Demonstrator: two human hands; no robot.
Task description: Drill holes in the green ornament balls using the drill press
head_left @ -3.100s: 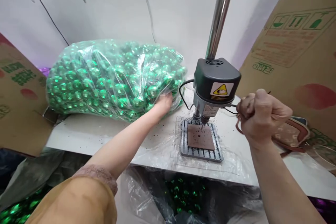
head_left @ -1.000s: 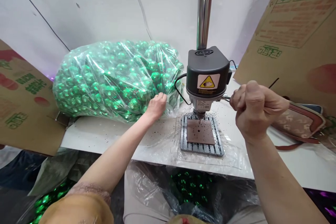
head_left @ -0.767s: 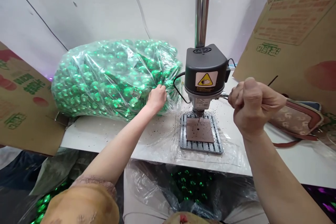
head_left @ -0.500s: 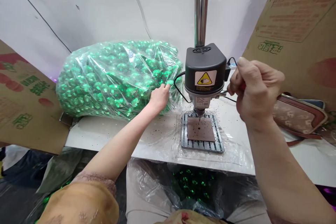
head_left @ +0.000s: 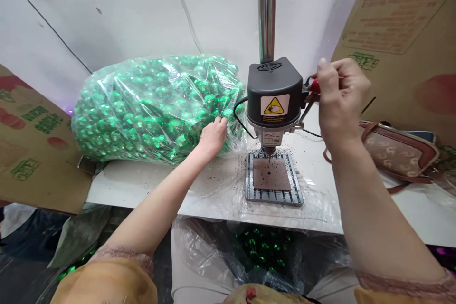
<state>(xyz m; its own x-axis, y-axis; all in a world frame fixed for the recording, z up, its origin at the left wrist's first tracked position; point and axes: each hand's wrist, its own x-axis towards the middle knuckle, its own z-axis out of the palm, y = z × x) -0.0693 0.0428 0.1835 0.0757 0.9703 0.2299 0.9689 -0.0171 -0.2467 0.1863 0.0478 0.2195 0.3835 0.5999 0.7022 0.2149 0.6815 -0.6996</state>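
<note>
My right hand (head_left: 342,97) is closed around the red-knobbed lever (head_left: 309,107) on the side of a small black drill press (head_left: 274,92). At the near right end of a clear plastic bag (head_left: 142,109) full of shiny green faceted balls, my left hand (head_left: 213,135) is closed with its fingers curled; what they pinch is hidden. Under the drill bit, a brown square board (head_left: 272,180) with a dark hole lies on the slotted metal base (head_left: 295,197). The bit's tip stands above the board.
Dark shavings and clear plastic film (head_left: 320,209) lie around the base on the white table (head_left: 131,185). Cardboard boxes stand at left (head_left: 39,152) and right (head_left: 402,42). A patterned handbag (head_left: 395,149) is at the right. More green balls (head_left: 263,247) sit in plastic below the table edge.
My right hand has moved up and slightly left, swinging the lever upward so its red knob now shows. My left hand stays at the bag. The view has shifted slightly.
</note>
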